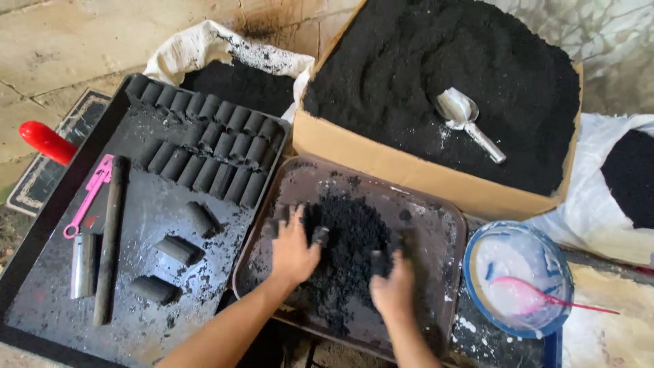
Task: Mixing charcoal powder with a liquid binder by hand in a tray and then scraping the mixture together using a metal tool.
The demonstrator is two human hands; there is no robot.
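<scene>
Left hand and right hand lower centre, fingers curled, clutching clumps of black charcoal mix heaped on brown tray, rolled briquettes on black tray at left, metal scoop in cardboard box of black powder upper right

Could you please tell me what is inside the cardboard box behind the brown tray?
The cardboard box is heaped with black powder, and a metal scoop lies on top. Whatever sits beneath the powder is covered.
</scene>
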